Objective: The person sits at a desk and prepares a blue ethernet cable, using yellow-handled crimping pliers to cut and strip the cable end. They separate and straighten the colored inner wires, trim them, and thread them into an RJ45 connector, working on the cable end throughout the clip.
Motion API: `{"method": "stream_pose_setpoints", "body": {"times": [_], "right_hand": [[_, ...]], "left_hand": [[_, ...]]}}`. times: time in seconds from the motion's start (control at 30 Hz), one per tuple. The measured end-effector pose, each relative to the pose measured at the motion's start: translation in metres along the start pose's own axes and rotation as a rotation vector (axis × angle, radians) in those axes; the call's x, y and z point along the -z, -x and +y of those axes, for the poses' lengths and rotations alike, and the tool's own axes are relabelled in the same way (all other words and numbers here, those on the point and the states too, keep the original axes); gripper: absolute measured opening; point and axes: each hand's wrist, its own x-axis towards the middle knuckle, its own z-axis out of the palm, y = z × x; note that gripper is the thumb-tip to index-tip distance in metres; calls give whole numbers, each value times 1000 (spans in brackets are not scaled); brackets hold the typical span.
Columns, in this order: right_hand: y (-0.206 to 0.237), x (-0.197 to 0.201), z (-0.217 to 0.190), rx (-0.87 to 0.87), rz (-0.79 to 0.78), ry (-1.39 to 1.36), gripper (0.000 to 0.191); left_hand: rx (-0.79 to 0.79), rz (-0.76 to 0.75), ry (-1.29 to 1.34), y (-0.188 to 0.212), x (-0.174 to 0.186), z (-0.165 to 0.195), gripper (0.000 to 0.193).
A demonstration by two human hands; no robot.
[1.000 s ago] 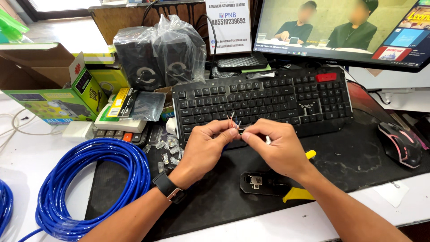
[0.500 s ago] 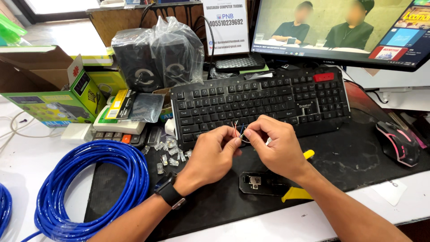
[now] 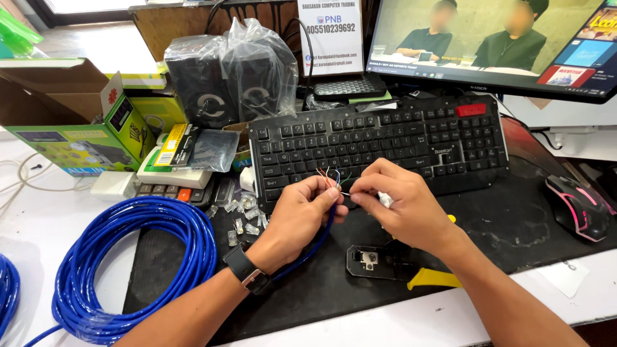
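Note:
My left hand (image 3: pixel 301 215) pinches the stripped end of a blue network cable (image 3: pixel 307 250) just in front of the black keyboard (image 3: pixel 379 144). Several thin coloured wires (image 3: pixel 333 177) fan out above its fingertips. My right hand (image 3: pixel 402 205) meets it from the right and its fingertips grip those wires. The cable runs down past my left wrist, which wears a dark watch (image 3: pixel 245 271), toward the large blue coil (image 3: pixel 128 266) on the left. A black crimping tool with yellow handles (image 3: pixel 392 265) lies on the mat below my right hand.
Several clear plastic connectors (image 3: pixel 241 212) lie scattered left of my hands. Behind stand bagged black speakers (image 3: pixel 228 80), green boxes (image 3: pixel 80 144), a calculator (image 3: pixel 170 187) and a monitor (image 3: pixel 495 45). A black and pink mouse (image 3: pixel 578 205) sits at the right.
Both hands have stayed together in front of the keyboard, with the fingers shifting slightly on the wire ends. The cable remains held.

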Motion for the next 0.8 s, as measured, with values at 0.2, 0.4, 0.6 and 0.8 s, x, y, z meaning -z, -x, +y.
{"method": "stream_pose_setpoints", "body": {"times": [0.2,0.4,0.6,0.8], "right_hand": [[-2,4,-2,125,-7,146,19],[0,8,0,170,-40,311,12],[0,10,-5,127,-12,297,8],[-1,7,-7,210,44,362,8]], "left_hand": [[-2,-7,8,1,0,2,14],[39,-79,119,0,2,0,14],[66,-108,136,1,5,1,14],[-25,-69,-30,2,-3,-2,14]]}}
